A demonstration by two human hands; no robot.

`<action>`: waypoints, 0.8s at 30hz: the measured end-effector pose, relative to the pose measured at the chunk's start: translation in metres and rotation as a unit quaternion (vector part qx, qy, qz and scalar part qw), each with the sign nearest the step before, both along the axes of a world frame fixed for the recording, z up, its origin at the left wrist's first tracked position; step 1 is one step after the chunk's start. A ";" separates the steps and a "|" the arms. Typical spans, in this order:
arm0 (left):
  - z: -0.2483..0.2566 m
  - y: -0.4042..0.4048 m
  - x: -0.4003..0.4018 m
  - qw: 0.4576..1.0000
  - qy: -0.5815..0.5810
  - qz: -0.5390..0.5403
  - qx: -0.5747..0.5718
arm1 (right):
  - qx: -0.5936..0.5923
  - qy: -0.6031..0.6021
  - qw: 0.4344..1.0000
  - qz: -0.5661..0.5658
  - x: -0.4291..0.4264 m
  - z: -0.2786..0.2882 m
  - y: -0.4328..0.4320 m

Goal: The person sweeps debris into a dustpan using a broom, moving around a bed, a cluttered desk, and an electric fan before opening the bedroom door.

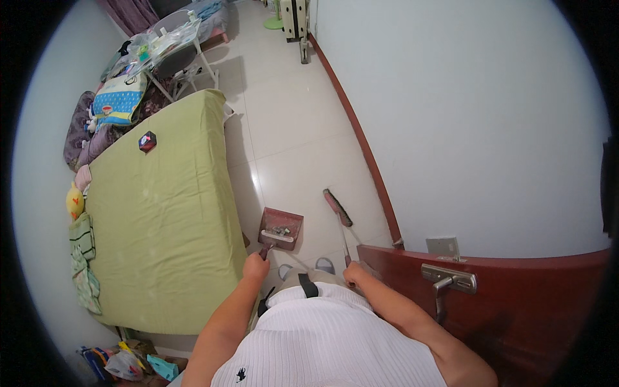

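Note:
My left hand (256, 266) is closed around the handle of a dark red dustpan (289, 221), between the bed and the door. Some small debris (280, 230) lies in the pan, by a pale toothed comb strip (277, 236). My right hand (357, 274) grips the handle of a broom (345, 242). The broom head (337, 207), red with dark bristles, is to the right of the dustpan and apart from it, over the tiled floor.
A bed with a green sheet (169, 227) runs along my left, bearing a small dark box (147, 141). On the right stands a red door (522, 285) with a metal lever handle (442, 285). Farther off are a folding table (208, 67) and a cream suitcase (293, 19). Bags (124, 364) sit at lower left.

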State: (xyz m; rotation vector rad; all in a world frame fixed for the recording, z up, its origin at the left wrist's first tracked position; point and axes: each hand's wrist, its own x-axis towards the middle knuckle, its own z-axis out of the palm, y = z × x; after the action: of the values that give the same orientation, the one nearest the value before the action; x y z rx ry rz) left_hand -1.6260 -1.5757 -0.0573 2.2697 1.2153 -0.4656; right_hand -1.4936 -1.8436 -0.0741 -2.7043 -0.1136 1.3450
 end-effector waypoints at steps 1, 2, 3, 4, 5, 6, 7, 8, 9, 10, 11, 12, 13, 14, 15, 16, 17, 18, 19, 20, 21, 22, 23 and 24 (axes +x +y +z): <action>0.004 -0.002 0.003 1.000 -0.002 -0.004 0.002 | 0.018 0.016 1.000 -0.017 -0.001 -0.012 -0.006; 0.005 -0.004 0.006 1.000 0.001 -0.007 0.003 | 0.037 0.031 0.998 -0.034 0.000 -0.037 -0.013; 0.004 -0.003 0.008 1.000 0.004 -0.009 0.005 | 0.056 0.047 0.996 -0.049 0.002 -0.059 -0.018; 0.004 -0.003 0.008 1.000 0.008 -0.011 0.007 | 0.091 0.079 0.988 -0.099 0.004 -0.073 -0.023; 0.004 -0.004 0.010 1.000 0.004 -0.015 0.008 | 0.125 0.110 0.975 -0.148 0.007 -0.085 -0.027; 0.004 -0.004 0.011 1.000 0.000 -0.019 0.008 | 0.160 0.140 0.957 -0.196 0.009 -0.090 -0.029; 0.002 -0.003 0.009 1.000 -0.002 -0.020 0.010 | 0.164 0.171 0.942 -0.238 0.013 -0.076 -0.025; 0.000 -0.001 0.005 1.000 -0.001 -0.012 0.008 | 0.166 0.202 0.925 -0.277 0.020 -0.040 -0.013; -0.001 -0.002 0.005 1.000 -0.003 -0.011 0.005 | 0.169 0.230 0.904 -0.320 0.025 -0.018 -0.009; -0.001 -0.002 0.006 1.000 -0.005 -0.009 0.003 | 0.194 0.250 0.885 -0.342 0.029 -0.017 -0.011; -0.001 -0.002 0.007 1.000 -0.006 -0.011 0.003 | 0.219 0.270 0.864 -0.363 0.034 -0.016 -0.017; 0.003 -0.003 0.008 1.000 -0.006 -0.014 0.005 | 0.245 0.290 0.843 -0.383 0.040 -0.014 -0.022; 0.006 -0.003 0.010 1.000 -0.007 -0.016 0.006 | 0.252 0.295 0.831 -0.400 0.046 -0.012 -0.025; 0.004 -0.002 0.010 1.000 -0.007 -0.015 0.007 | 0.259 0.300 0.819 -0.416 0.053 -0.009 -0.027; 0.000 -0.002 0.008 1.000 -0.005 -0.013 0.009 | 0.266 0.307 0.806 -0.430 0.056 -0.006 -0.027; -0.002 -0.001 0.005 1.000 -0.004 -0.010 0.011 | 0.275 0.288 0.825 -0.400 0.057 -0.002 -0.027; -0.003 0.000 0.002 1.000 -0.003 -0.007 0.012 | 0.272 0.239 0.847 -0.389 0.056 0.001 -0.023; 0.000 -0.001 0.003 1.000 -0.002 -0.006 0.011 | 0.269 0.189 0.865 -0.379 0.055 0.004 -0.018; 0.002 -0.001 0.003 1.000 0.000 -0.004 0.011 | 0.265 0.139 0.881 -0.367 0.057 0.005 -0.014; 0.002 -0.002 0.004 1.000 0.006 0.002 0.009 | 0.255 0.080 0.914 -0.304 0.065 -0.002 -0.009; 0.004 -0.002 0.005 1.000 0.014 0.007 0.008 | 0.244 0.021 0.940 -0.239 0.076 -0.008 -0.003; 0.006 -0.002 0.007 1.000 0.021 0.013 0.007 | 0.232 -0.038 0.957 -0.172 0.087 -0.012 0.002; 0.009 -0.003 0.008 0.999 0.027 0.016 0.004 | 0.212 -0.051 0.965 -0.149 0.102 -0.017 0.008; 0.017 -0.005 0.010 0.999 0.035 0.020 0.002 | 0.192 -0.062 0.971 -0.126 0.121 -0.010 0.023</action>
State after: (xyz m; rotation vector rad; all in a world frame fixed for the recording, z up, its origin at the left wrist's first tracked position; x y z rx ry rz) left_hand -1.6163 -1.5808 -0.0408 2.2459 1.2934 -0.5313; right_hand -1.3724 -1.8204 -0.0842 -2.3777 -0.0342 0.9679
